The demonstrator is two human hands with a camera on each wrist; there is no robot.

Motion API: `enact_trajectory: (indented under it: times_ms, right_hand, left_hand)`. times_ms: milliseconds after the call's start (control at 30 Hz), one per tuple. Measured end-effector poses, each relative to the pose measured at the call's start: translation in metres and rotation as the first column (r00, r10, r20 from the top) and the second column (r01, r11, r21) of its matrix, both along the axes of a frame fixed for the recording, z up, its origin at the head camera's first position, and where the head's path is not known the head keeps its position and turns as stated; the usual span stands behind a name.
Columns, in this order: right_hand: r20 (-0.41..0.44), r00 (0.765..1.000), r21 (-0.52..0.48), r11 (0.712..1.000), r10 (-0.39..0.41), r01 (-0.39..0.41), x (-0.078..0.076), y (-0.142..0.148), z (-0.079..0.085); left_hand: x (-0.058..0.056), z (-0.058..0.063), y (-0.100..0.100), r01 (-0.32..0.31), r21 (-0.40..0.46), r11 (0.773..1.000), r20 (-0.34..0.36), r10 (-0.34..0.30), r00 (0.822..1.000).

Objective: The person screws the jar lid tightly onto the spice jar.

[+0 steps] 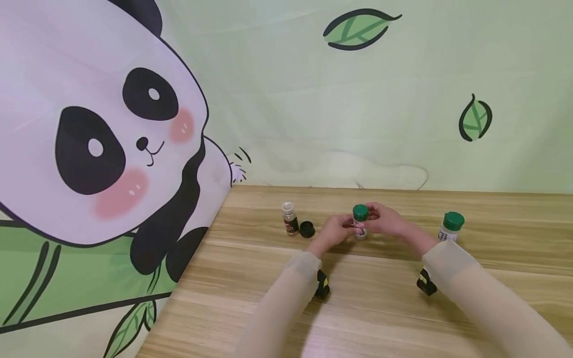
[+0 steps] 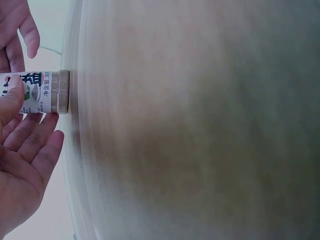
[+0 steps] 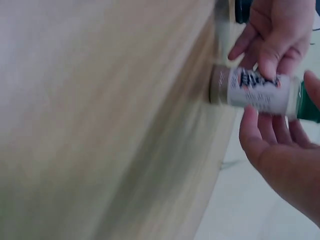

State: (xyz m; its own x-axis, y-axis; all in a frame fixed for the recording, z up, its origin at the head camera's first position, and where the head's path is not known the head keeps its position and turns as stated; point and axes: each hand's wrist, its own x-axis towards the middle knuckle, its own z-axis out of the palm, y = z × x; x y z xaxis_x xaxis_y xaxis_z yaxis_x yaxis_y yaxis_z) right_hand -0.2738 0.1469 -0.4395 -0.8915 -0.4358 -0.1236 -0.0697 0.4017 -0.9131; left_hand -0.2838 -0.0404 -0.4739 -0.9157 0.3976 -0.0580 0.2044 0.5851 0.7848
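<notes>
A small spice bottle [image 1: 360,219] with a green cap, white label and grey-brown powder stands upright between both hands, its base close to the tabletop. My left hand [image 1: 336,229] grips it from the left; in the left wrist view the thumb lies across the label [image 2: 37,92] and the fingers pass behind. From the other side, my right hand [image 1: 384,220] curls its fingers round the bottle, some up by the green cap [image 3: 307,106]. The right wrist view shows several right fingertips along the bottle's side, facing the left thumb.
Left of the hands stands a clear bottle [image 1: 290,219] with a dark label, its top uncovered, beside a black cap [image 1: 307,229]. A second green-capped spice bottle [image 1: 451,226] is partly behind the right sleeve [image 1: 452,258]. A panda-print cloth [image 1: 286,124] borders the wooden table [image 1: 371,298].
</notes>
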Motion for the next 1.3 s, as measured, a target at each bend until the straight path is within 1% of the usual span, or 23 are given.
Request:
enact_trajectory:
  times_ms: [100,133,233,333,500,600,933,1167,1300]
  right_hand:
    - [0.062,0.995,0.013,0.996,0.082,-0.083,-0.005,0.007,0.006]
    - [0.086,0.991,0.011,0.995,0.102,-0.103,-0.007,0.008,0.007]
    - [0.122,0.983,0.018,0.989,0.141,-0.144,-0.012,0.012,0.009]
    - [0.153,0.976,0.010,0.987,0.156,-0.159,-0.016,0.014,0.010]
    - [0.173,0.971,-0.002,0.986,0.163,-0.165,-0.018,0.014,0.010]
    - [0.164,0.974,0.006,0.987,0.158,-0.161,-0.017,0.013,0.010]
    - [0.106,0.988,0.029,0.993,0.112,-0.116,-0.012,0.010,0.007]
    - [0.033,0.998,0.048,0.997,0.056,-0.058,-0.007,0.006,0.003]
    - [-0.010,1.000,0.041,0.999,0.020,-0.019,-0.004,0.003,0.000]
  left_hand:
    - [0.000,-0.001,0.000,-0.009,0.009,1.000,-0.001,0.009,1.000]
    - [0.000,-0.002,0.000,-0.011,0.012,1.000,0.001,0.011,1.000]
    - [-0.001,-0.003,0.000,-0.012,0.006,1.000,-0.003,0.012,1.000]
    - [-0.001,-0.003,0.000,-0.012,0.009,1.000,0.005,0.012,1.000]
    - [0.000,-0.001,0.000,-0.012,0.019,1.000,0.021,0.011,1.000]
    - [0.001,0.000,0.000,-0.012,0.013,1.000,0.031,0.011,0.999]
    - [0.001,0.000,0.001,-0.016,0.034,0.999,0.025,0.015,1.000]
    - [0.002,0.001,0.000,-0.009,0.017,1.000,0.016,0.009,1.000]
    - [0.002,0.002,0.000,-0.006,0.008,1.000,0.019,0.006,1.000]
